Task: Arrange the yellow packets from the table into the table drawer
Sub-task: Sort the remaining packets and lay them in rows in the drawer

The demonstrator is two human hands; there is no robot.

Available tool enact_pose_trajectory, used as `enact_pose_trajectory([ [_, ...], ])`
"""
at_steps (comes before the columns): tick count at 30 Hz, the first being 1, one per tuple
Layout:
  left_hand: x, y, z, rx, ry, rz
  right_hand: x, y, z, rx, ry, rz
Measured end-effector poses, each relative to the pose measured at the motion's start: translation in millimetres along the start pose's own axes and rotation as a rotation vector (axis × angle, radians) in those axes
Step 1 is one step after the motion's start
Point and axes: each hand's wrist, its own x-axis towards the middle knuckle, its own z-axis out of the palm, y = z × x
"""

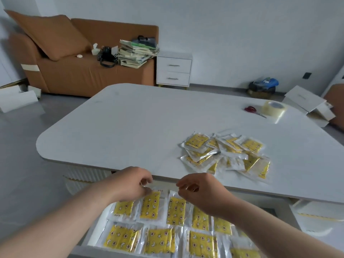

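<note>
Drawer [92, 235] open, yellow packets [160, 241] in 2 rows, left hand [130, 183] pinches back-row packet [149, 205] top edge, right hand [201, 192] curled nearby, grip unclear, packet pile [227, 155] on white table [139, 127], tape [273, 108], scissors [251, 109], sofa [74, 75] behind, drawer's right end cropped

One tape roll [273, 108], one scissors [251, 109], packets [197, 141] too heaped to count.

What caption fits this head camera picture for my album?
Left hand and right hand reach over rows of yellow packets in the open drawer; a loose pile waits on the table.
</note>
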Motion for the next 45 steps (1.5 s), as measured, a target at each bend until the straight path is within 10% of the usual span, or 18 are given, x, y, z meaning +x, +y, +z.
enact_pose_trajectory([
  [14,17,67,-16,-0.208,0.164,0.044,-26,38,-91,0.002,0.364,0.121],
  [37,173,126,-9,-0.058,0.165,0.071,37,122,-127,-0.301,0.347,0.285],
  [45,171,133,-7,0.057,0.154,-0.191,37,137,-128,-0.308,0.297,0.346],
])
